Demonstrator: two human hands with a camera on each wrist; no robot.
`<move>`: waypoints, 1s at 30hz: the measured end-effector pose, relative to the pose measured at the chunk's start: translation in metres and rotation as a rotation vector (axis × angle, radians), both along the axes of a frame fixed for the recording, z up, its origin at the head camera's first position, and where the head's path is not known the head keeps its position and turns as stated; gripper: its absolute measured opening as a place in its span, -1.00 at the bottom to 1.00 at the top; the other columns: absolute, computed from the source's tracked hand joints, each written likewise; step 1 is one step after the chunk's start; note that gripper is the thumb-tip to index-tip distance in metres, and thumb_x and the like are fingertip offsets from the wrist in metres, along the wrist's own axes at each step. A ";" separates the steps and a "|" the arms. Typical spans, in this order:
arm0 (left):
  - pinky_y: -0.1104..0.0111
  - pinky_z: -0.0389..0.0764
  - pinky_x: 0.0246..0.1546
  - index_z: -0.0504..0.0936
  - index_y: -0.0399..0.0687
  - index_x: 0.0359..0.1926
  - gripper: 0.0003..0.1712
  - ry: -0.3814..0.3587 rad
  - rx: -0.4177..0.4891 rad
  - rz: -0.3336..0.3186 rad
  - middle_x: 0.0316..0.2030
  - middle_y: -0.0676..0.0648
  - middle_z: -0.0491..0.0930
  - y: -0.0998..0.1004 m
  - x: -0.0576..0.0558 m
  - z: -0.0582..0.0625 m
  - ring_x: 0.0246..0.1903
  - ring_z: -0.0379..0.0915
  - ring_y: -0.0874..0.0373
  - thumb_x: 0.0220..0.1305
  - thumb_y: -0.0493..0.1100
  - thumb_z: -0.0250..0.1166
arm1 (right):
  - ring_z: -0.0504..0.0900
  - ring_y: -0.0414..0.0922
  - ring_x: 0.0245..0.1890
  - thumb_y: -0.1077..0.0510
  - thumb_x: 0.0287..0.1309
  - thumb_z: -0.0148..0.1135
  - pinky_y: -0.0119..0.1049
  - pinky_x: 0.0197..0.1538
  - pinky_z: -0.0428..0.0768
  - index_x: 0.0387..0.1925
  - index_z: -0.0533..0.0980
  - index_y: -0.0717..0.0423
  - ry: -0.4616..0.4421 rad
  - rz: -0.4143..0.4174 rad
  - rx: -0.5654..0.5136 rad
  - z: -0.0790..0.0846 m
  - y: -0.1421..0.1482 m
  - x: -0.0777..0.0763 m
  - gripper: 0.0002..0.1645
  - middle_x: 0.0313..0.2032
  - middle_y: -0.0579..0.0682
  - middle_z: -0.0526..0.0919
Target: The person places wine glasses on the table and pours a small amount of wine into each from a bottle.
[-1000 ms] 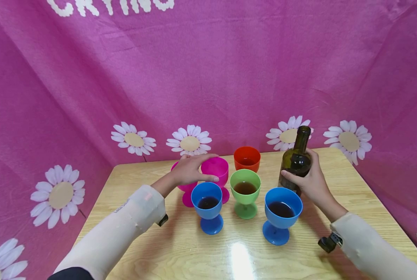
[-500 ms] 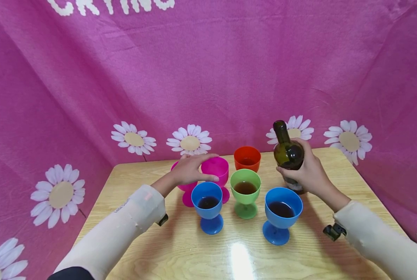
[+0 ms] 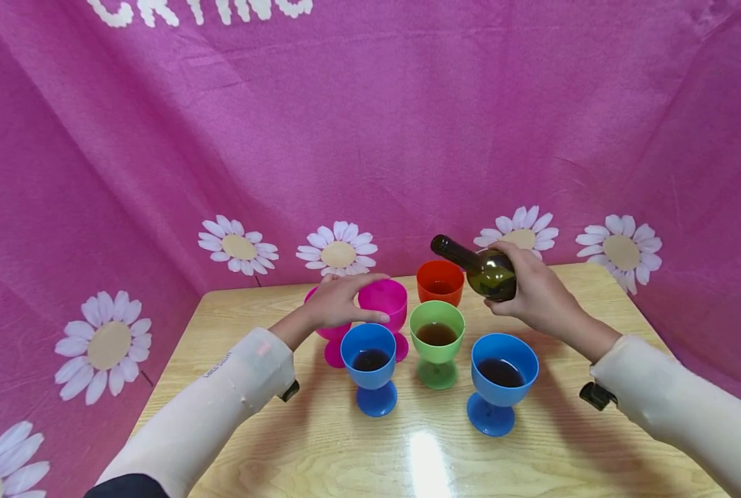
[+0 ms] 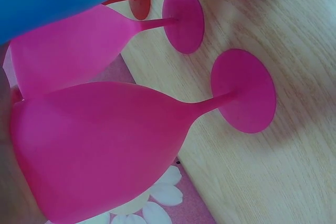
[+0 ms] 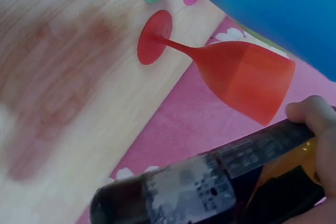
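My left hand (image 3: 342, 302) grips the right-hand pink goblet (image 3: 390, 299) near its rim, thumb in front and a finger behind. Partly hidden under that hand stands a second pink goblet (image 3: 335, 349). My right hand (image 3: 532, 290) holds a dark green wine bottle (image 3: 495, 274) round its body. The bottle is tipped to the left, its neck reaching over the orange-red goblet (image 3: 440, 294), which has some dark liquid inside. In the right wrist view the bottle's label (image 5: 191, 190) and base show, off the table beside the orange-red goblet (image 5: 244, 74).
A green goblet (image 3: 437, 353) with brown liquid stands in front of the orange-red one. Two blue goblets, one left (image 3: 369, 377) and one right (image 3: 504, 387), hold dark liquid nearer the front. Behind the wooden table (image 3: 320, 449) hangs a pink flowered cloth (image 3: 370, 138).
My right hand has lifted the bottle and moved it left, tilting it from nearly upright until its neck overlaps the orange-red goblet. The left hand has stayed still.
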State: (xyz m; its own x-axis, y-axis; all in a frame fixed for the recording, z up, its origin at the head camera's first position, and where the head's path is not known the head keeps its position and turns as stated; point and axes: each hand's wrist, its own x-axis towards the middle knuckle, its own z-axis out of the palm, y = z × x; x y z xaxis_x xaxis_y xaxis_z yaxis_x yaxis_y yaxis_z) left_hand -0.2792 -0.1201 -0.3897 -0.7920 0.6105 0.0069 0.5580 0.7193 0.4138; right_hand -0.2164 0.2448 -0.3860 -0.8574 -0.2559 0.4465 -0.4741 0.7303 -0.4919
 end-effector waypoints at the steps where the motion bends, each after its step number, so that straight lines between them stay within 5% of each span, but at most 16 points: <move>1: -0.02 0.22 0.27 0.33 0.36 0.53 0.01 -0.002 0.000 0.000 0.43 0.08 0.43 0.000 0.000 0.000 0.40 0.35 0.04 0.09 0.45 0.41 | 0.55 0.23 0.02 0.27 -0.23 0.69 0.26 -0.02 0.60 0.38 0.29 0.05 0.002 -0.014 0.043 0.002 -0.002 0.001 0.11 0.05 0.26 0.54; 8: 0.00 0.21 0.25 0.32 0.37 0.53 0.00 -0.003 0.002 0.002 0.43 0.08 0.43 0.000 0.001 0.000 0.40 0.35 0.06 0.10 0.44 0.41 | 0.54 0.26 0.03 0.14 -0.21 0.68 0.28 -0.01 0.47 0.45 0.26 -0.03 -0.014 -0.090 0.280 0.014 -0.015 0.004 0.16 0.07 0.32 0.51; 30: 0.01 0.22 0.25 0.31 0.36 0.54 0.02 0.005 -0.017 0.002 0.45 0.10 0.41 -0.001 0.000 0.000 0.41 0.33 0.07 0.10 0.48 0.39 | 0.47 0.29 0.11 0.11 -0.20 0.71 0.43 0.05 0.39 0.45 0.29 -0.16 -0.024 -0.132 0.556 0.031 -0.041 0.006 0.15 0.06 0.28 0.51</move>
